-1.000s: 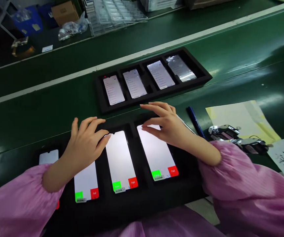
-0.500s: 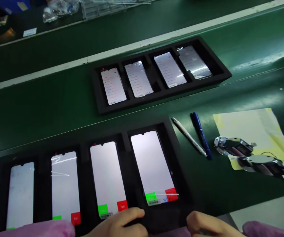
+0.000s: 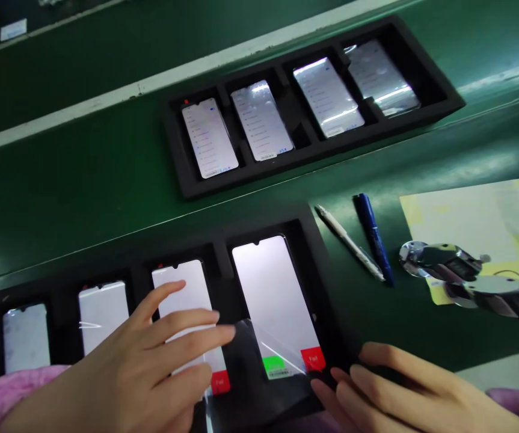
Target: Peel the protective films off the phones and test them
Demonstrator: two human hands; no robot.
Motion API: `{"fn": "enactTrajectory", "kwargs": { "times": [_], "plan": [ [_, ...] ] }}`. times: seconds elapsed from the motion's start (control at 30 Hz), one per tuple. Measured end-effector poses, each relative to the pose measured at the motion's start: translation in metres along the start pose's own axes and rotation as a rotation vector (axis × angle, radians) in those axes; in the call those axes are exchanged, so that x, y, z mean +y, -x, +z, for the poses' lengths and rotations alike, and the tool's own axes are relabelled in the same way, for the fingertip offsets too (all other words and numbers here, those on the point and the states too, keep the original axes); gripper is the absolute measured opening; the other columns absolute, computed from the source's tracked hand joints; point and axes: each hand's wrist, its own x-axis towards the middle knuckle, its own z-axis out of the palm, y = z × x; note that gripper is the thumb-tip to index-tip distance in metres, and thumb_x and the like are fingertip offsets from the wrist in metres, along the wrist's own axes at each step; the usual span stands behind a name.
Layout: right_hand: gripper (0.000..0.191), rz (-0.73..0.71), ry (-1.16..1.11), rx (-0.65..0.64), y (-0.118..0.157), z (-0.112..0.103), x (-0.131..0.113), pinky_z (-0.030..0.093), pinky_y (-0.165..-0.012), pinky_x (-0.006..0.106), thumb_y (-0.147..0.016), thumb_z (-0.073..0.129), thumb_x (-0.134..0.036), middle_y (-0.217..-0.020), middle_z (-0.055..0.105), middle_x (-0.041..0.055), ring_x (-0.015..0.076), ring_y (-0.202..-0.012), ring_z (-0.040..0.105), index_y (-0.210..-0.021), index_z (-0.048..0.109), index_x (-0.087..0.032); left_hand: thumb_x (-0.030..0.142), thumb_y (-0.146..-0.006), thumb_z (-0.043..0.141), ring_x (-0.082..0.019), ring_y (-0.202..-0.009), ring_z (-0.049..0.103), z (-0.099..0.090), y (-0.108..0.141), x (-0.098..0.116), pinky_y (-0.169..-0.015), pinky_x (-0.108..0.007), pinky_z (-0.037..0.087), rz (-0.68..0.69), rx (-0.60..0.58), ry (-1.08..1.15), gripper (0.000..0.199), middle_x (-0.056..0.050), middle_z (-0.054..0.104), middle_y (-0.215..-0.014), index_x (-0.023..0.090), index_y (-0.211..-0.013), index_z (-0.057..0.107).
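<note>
My left hand (image 3: 151, 355) is spread over the phone (image 3: 180, 288) third from the left in the near black foam tray (image 3: 223, 264). Its fingers are apart, and it covers much of that lit white screen. My right hand (image 3: 390, 391) is at the lower right corner of the rightmost phone (image 3: 272, 288), fingers curled and closed at the edge of a clear film (image 3: 245, 355). The film is creased and partly raised across the bottom of this phone, spanning toward my left fingertips. Green and red "Fail" boxes show on its screen.
Two more lit phones, one at far left (image 3: 27, 337) and one beside it (image 3: 103, 310), lie in the near tray. Beyond is another black tray (image 3: 281, 159) with several phones. A white pen (image 3: 349, 243), blue marker (image 3: 373, 240), yellowish paper (image 3: 471, 210) and shiny metal-and-black objects (image 3: 444, 261) lie right.
My left hand has risen from the tray's front edge and spread over the third phone. My right hand has moved up to the rightmost phone, where clear film now stands raised. The view has shifted.
</note>
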Motion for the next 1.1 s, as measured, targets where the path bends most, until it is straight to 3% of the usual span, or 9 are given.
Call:
{"fn": "enactTrajectory", "kwargs": {
  "times": [0.1, 0.23, 0.37, 0.43, 0.5, 0.57, 0.67, 0.8, 1.1],
  "plan": [
    [0.048, 0.008, 0.008, -0.019, 0.002, -0.002, -0.002, 0.052, -0.098, 0.033, -0.107, 0.032, -0.007, -0.103, 0.078, -0.0006, 0.0130, -0.099, 0.066, -0.115, 0.078, -0.019, 0.018, -0.092, 0.058, -0.023, -0.136, 0.060, 0.005, -0.017, -0.008, -0.137, -0.050, 0.003, 0.041, -0.086, -0.021, 0.009, -0.003, 0.067, -0.150, 0.022, -0.084, 0.061],
    [0.044, 0.091, 0.043, -0.054, -0.005, -0.009, -0.008, 0.057, -0.091, 0.037, -0.104, 0.036, -0.006, -0.108, 0.080, 0.0023, 0.0151, -0.099, 0.068, -0.111, 0.079, -0.015, 0.016, -0.084, 0.047, -0.024, -0.137, 0.059, 0.012, -0.034, -0.015, -0.135, -0.051, -0.002, 0.043, -0.103, -0.137, 0.017, -0.002, 0.067, -0.151, 0.023, -0.092, 0.060],
    [0.041, 0.012, 0.064, -0.018, -0.029, -0.013, 0.004, 0.055, -0.077, 0.040, -0.105, 0.039, -0.005, -0.099, 0.079, 0.0033, 0.0158, -0.086, 0.068, -0.094, 0.077, -0.015, 0.019, -0.082, 0.048, -0.027, -0.131, 0.061, -0.005, -0.032, -0.025, -0.132, -0.058, 0.008, 0.012, 0.021, -0.385, 0.029, -0.003, 0.066, -0.151, 0.025, -0.108, 0.061],
    [0.037, -0.034, 0.024, 0.020, -0.047, -0.012, 0.021, 0.052, -0.072, 0.039, -0.107, 0.042, -0.007, -0.090, 0.076, 0.0023, 0.0152, -0.079, 0.065, -0.091, 0.075, -0.016, 0.024, -0.083, 0.054, -0.031, -0.118, 0.065, -0.020, -0.025, -0.032, -0.125, -0.062, 0.022, -0.009, 0.098, -0.513, 0.029, -0.007, 0.074, -0.135, 0.024, -0.111, 0.061],
    [0.027, -0.017, -0.057, 0.091, -0.067, -0.008, 0.040, 0.051, -0.069, 0.037, -0.107, 0.050, -0.012, -0.086, 0.072, 0.0026, 0.0151, -0.077, 0.064, -0.093, 0.073, -0.016, 0.030, -0.087, 0.057, -0.032, -0.100, 0.066, -0.031, -0.015, -0.039, -0.115, -0.063, 0.033, -0.083, 0.090, -0.623, 0.024, -0.006, 0.079, -0.108, 0.023, -0.109, 0.064],
    [0.016, 0.132, -0.146, 0.231, -0.086, -0.002, 0.058, 0.051, -0.067, 0.033, -0.104, 0.060, -0.014, -0.089, 0.069, 0.0039, 0.0144, -0.077, 0.063, -0.093, 0.071, -0.017, 0.033, -0.094, 0.053, -0.031, -0.091, 0.065, -0.035, -0.003, -0.042, -0.105, -0.060, 0.038, -0.206, 0.015, -0.704, 0.024, -0.005, 0.078, -0.096, 0.023, -0.111, 0.067],
    [0.008, 0.439, -0.282, 0.401, -0.105, 0.004, 0.075, 0.052, -0.064, 0.031, -0.098, 0.069, -0.017, -0.090, 0.067, 0.0020, 0.0137, -0.074, 0.063, -0.091, 0.069, -0.021, 0.032, -0.100, 0.050, -0.028, -0.089, 0.063, -0.028, 0.013, -0.040, -0.093, -0.052, 0.038, -0.327, -0.065, -0.775, 0.031, -0.007, 0.076, -0.103, 0.022, -0.121, 0.071],
    [0.011, 0.621, -0.431, 0.529, -0.112, 0.008, 0.079, 0.051, -0.063, 0.033, -0.096, 0.070, -0.024, -0.085, 0.066, 0.0004, 0.0161, -0.073, 0.063, -0.089, 0.061, -0.025, 0.031, -0.105, 0.049, -0.026, -0.089, 0.059, -0.016, 0.022, -0.039, -0.082, -0.044, 0.035, -0.368, -0.027, -0.767, 0.031, -0.009, 0.071, -0.101, 0.020, -0.115, 0.077],
    [0.015, 0.647, -0.375, 0.522, -0.110, 0.012, 0.073, 0.052, -0.067, 0.033, -0.097, 0.066, -0.022, -0.087, 0.065, 0.0013, 0.0142, -0.071, 0.058, -0.086, 0.056, -0.026, 0.035, -0.105, 0.061, -0.026, -0.097, 0.065, -0.018, 0.013, -0.041, -0.090, -0.046, 0.047, -0.509, 0.095, -0.544, 0.026, -0.006, 0.072, -0.098, 0.021, -0.094, 0.080]
  ]
}}
